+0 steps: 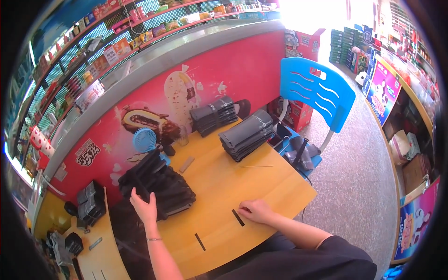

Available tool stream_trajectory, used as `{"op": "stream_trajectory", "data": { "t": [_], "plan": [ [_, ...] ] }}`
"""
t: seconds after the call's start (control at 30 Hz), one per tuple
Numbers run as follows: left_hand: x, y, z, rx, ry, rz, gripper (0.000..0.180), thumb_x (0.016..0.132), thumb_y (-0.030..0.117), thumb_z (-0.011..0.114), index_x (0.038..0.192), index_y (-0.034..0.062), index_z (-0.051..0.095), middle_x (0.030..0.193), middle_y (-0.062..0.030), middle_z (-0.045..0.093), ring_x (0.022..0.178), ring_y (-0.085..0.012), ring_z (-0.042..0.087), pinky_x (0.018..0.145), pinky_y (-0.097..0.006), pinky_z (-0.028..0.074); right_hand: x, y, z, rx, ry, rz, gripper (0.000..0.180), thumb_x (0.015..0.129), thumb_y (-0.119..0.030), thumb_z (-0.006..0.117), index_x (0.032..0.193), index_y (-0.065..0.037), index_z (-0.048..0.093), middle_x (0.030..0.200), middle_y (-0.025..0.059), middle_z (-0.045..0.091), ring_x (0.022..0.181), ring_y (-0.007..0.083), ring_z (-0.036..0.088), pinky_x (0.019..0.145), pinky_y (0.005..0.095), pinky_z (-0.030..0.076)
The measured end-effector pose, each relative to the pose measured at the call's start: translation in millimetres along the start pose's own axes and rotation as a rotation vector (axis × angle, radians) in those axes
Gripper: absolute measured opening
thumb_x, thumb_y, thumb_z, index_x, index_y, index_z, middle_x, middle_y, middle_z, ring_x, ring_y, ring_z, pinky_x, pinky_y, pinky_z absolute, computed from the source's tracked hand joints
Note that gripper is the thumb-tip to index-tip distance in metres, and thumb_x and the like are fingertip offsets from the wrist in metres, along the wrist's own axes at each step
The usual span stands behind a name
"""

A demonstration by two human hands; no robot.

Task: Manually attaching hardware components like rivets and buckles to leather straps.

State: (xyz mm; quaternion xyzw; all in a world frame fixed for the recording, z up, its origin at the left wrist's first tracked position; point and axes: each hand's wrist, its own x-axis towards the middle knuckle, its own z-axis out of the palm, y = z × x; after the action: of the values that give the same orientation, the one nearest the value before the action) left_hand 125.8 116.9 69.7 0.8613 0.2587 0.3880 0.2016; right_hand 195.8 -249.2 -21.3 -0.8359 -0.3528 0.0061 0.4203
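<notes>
Beyond the black stack, lettering marks a red panel.

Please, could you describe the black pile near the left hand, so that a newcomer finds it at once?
Look first at the yellow wooden table. On its left part, by the left hand, nearer than the small round sky-blue fan, sits the layered, soft-looking black pile. It is blacker and looser than its neighbours, the small strapped grey bundle and the larger grey bundle farther right.

matt cloth-like black pile, smooth wood-look tabletop, smooth plastic chair
</notes>
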Motion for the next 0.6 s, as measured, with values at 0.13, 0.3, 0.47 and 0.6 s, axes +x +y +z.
{"op": "stream_trajectory", "data": {
  "t": [0.13, 0.3, 0.47, 0.6],
  "plan": [
    [-5, -1, -7, 0.000, -0.029, 0.040, 0.068, 0.076, 0.023, 0.074, 0.129, -0.0006, 0.038, 0.109, -0.0196, 0.045, 0.100, -0.0336, 0.048, 0.088, -0.040, 0.041, 17, -25, 0, 0.022, -0.033, 0.101, 0.018, 0.085, -0.028, 0.061, 0.088, -0.010, 0.064, 0.077, 0.0090, 0.065, 0.069, 0.0274, 0.063, 0.061, 0.0362, 0.050],
    [-20, -1, -13, -0.064, -0.089, 0.027, 0.063, 0.079, 0.024, 0.070, 0.129, -0.0010, 0.040, 0.116, -0.0191, 0.047, 0.103, -0.0337, 0.049, 0.089, -0.039, 0.041, 113, -102, 30, 0.254, -0.046, -0.266, 0.025, 0.084, -0.021, 0.064, 0.105, -0.008, 0.060, 0.090, 0.0106, 0.061, 0.074, 0.0258, 0.062, 0.066, 0.0347, 0.050],
    [-26, -5, -23, -0.062, -0.030, 0.239, 0.052, 0.082, 0.021, 0.065, 0.125, -0.0019, 0.045, 0.120, -0.0191, 0.048, 0.112, -0.0344, 0.048, 0.097, -0.040, 0.037, 209, -174, 81, 0.235, 0.159, -0.449, 0.061, 0.079, -0.030, 0.068, 0.127, -0.002, 0.043, 0.115, 0.0180, 0.049, 0.106, 0.0339, 0.051, 0.089, 0.0398, 0.045],
    [-7, -11, -31, 0.093, 0.028, 0.296, 0.038, 0.088, 0.015, 0.055, 0.121, -0.0030, 0.049, 0.129, -0.0198, 0.046, 0.121, -0.0360, 0.043, 0.101, -0.043, 0.033, 241, -201, 110, 0.158, 0.131, -0.326, 0.068, 0.078, -0.036, 0.068, 0.130, -0.003, 0.039, 0.115, 0.0187, 0.050, 0.106, 0.0344, 0.051, 0.088, 0.0408, 0.046]
  ]
}}
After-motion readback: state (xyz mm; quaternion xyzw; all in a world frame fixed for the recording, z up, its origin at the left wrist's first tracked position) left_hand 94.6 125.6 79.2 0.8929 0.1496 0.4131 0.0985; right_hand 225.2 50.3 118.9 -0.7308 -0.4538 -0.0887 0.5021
